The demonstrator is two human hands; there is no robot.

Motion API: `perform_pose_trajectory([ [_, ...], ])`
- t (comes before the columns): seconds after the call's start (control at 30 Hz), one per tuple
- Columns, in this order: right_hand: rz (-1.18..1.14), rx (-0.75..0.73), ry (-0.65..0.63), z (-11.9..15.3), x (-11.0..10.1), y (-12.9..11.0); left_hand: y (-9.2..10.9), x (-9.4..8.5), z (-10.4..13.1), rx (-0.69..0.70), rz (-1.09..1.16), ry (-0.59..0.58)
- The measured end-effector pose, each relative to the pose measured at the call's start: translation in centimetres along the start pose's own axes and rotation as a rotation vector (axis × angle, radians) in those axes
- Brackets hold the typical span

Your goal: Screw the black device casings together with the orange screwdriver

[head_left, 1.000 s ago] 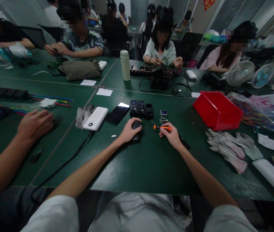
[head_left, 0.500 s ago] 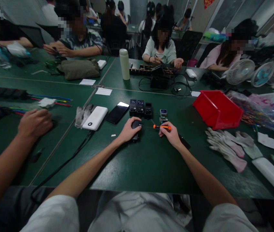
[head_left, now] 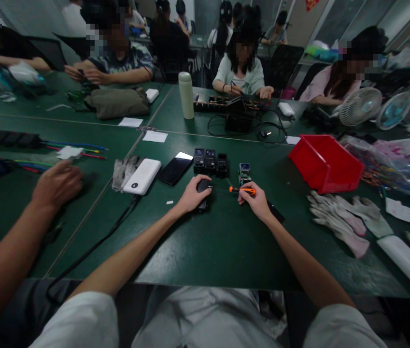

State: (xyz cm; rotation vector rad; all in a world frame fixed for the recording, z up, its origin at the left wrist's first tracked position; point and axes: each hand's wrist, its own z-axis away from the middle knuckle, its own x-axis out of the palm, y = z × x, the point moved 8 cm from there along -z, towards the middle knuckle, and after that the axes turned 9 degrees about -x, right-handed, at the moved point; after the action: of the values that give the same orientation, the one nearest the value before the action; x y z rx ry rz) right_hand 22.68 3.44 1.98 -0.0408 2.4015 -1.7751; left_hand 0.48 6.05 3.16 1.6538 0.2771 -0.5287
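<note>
My left hand (head_left: 193, 194) is closed around a small black box-shaped housing (head_left: 203, 203) resting on the green table. An orange-and-black screwdriver (head_left: 247, 191) is pinched in my right hand (head_left: 253, 199). Its thin shaft points left, with the tip at or close to the housing's side by my left thumb; whether it touches I cannot tell. Just beyond my right fingers lies a small circuit board with a display (head_left: 244, 173). Several black modules with small screens (head_left: 209, 162) stand in a row past my left hand. A flat dark piece (head_left: 275, 212) shows partly beneath my right wrist.
Left of my hands lie a black phone (head_left: 176, 168) and a white power bank (head_left: 142, 177) with a cable. On the right are a red bin (head_left: 325, 164) and work gloves (head_left: 338, 220). A co-worker's hand (head_left: 58, 183) is at far left, near coloured wires.
My hands, the housing and the screwdriver look almost still. The co-worker's hand on the left has shifted slightly to the right.
</note>
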Motion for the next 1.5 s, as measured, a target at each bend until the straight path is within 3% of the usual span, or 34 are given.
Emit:
perform_pose_trajectory([
  [1.5,-0.012,0.008,0.005,0.03,0.05,-0.11,-0.12,0.05,-0.01,-0.001,0.002,0.001],
])
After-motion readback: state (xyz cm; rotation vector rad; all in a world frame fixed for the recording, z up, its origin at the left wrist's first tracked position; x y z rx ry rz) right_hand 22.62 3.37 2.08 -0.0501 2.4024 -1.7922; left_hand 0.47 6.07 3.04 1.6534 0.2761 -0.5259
